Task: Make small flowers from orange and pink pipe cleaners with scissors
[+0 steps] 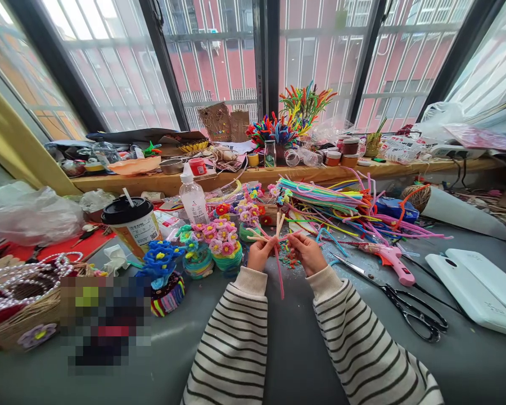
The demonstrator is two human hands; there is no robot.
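Note:
Between my hands, above the grey tabletop, is a small bunch of pipe cleaners (pixel 280 275) in pink and cream. My left hand (pixel 259 253) is closed on the point where they cross, with cream ends sticking up and one pink strand hanging down. The fingers of my right hand (pixel 307 254) pinch a pink strand on the right side of the bunch. Just left of my left hand stand little pots of pipe-cleaner flowers (pixel 221 239), pink and yellow. Tiny coloured clippings (pixel 290 260) lie on the table behind the hands.
Black-handled scissors (pixel 398 301), a pink glue gun (pixel 398 267) and white power banks (pixel 474 292) lie to the right. A heap of pipe cleaners (pixel 324 197) is at the back. A lidded cup (pixel 132 225), clear bottle (pixel 194 199) and bead-filled basket (pixel 23 315) stand left.

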